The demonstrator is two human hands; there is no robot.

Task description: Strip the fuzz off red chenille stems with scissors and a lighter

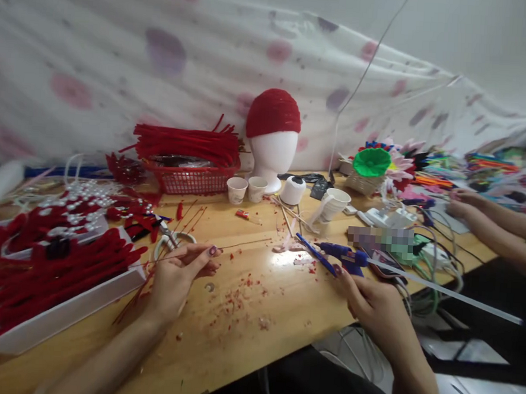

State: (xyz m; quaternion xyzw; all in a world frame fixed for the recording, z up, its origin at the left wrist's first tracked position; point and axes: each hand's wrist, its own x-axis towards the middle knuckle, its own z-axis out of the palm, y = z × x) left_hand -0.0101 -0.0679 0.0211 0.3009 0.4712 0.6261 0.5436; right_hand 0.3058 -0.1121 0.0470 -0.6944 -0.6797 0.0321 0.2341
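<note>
Surface (276, 334), wooden, one. Our left hand (178, 278), pinching; our right hand (376, 302), grasping. Glue gun (347, 257), just beside the right hand: if hot, brushing it could burn us. Thin wire (242, 244), in the left hand, pointing rightward: might bend if squeezed. Blue tool (315, 252), in the right hand: could slip if held loosely. Red scraps (245, 281), scattered: might cling.

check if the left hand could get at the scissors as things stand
Probably yes: the scissors lie just beyond the left hand, and no object seems to block the way, though the thin wire it pinches might need setting down first.
</note>
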